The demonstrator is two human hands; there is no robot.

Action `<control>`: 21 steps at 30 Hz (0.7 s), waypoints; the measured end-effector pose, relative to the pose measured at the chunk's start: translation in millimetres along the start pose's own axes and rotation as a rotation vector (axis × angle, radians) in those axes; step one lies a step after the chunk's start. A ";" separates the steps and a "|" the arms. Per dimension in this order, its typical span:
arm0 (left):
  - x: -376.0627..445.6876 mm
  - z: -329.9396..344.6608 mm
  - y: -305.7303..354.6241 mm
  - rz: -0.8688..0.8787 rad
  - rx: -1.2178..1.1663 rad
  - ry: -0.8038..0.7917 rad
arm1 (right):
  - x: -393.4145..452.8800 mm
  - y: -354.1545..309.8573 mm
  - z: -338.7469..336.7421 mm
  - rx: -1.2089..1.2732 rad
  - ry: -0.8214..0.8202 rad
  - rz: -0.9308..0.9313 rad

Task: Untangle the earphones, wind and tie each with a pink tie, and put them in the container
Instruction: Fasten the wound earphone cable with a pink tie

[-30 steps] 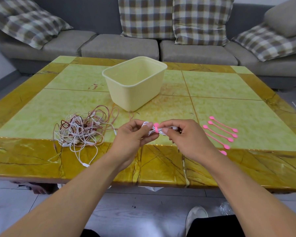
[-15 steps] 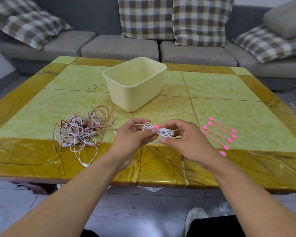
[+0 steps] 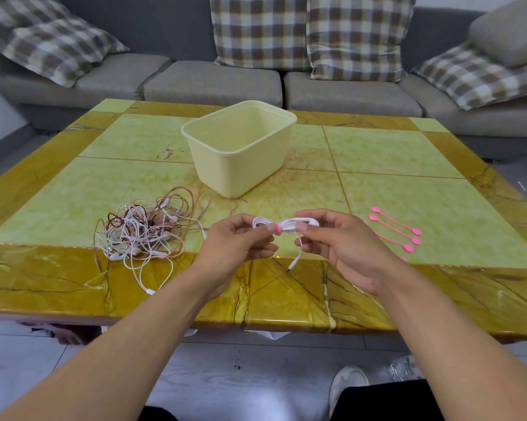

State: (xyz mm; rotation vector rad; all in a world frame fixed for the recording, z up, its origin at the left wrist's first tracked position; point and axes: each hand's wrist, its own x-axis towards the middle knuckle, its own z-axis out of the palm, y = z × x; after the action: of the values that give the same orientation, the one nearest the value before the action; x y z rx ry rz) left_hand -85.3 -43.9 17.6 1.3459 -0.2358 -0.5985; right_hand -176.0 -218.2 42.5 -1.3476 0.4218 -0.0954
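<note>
Fingers (image 3: 263,230) of both hands pinching white coiled earphone bundle (image 3: 286,223) w/ rubbery pink tie (image 3: 276,230) cinched mid.

Place: a home living room is indicated.
Seating: a grey sectional sofa (image 3: 213,83) is seen wrapping the far side from 10 to 2 o'clock.
Cushions: checked throw pillows (image 3: 307,28) are propped along the sofa back, at 12 o'clock.
Surface: a low coffee-table surface (image 3: 393,153) of green and yellow marble-patterned tiles is placed just before the sofa.
Floor: pale grey wood-grain flooring (image 3: 256,369) is visible at 6 o'clock.
</note>
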 end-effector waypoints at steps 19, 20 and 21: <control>-4.2 6.0 -6.2 -0.042 0.142 -0.169 | -0.5 -0.6 2.8 0.111 0.063 -0.045; -4.8 6.1 -6.6 -0.038 0.145 -0.177 | -0.6 -0.3 3.3 0.109 0.068 -0.053; -5.4 6.5 -7.2 -0.025 0.155 -0.180 | -0.9 -0.1 3.9 0.103 0.072 -0.059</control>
State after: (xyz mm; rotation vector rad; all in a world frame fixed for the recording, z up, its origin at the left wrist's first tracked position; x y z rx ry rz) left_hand -94.9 -47.3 13.1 1.4464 -0.4185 -0.7354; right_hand -175.4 -214.4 43.4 -1.2575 0.4325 -0.2123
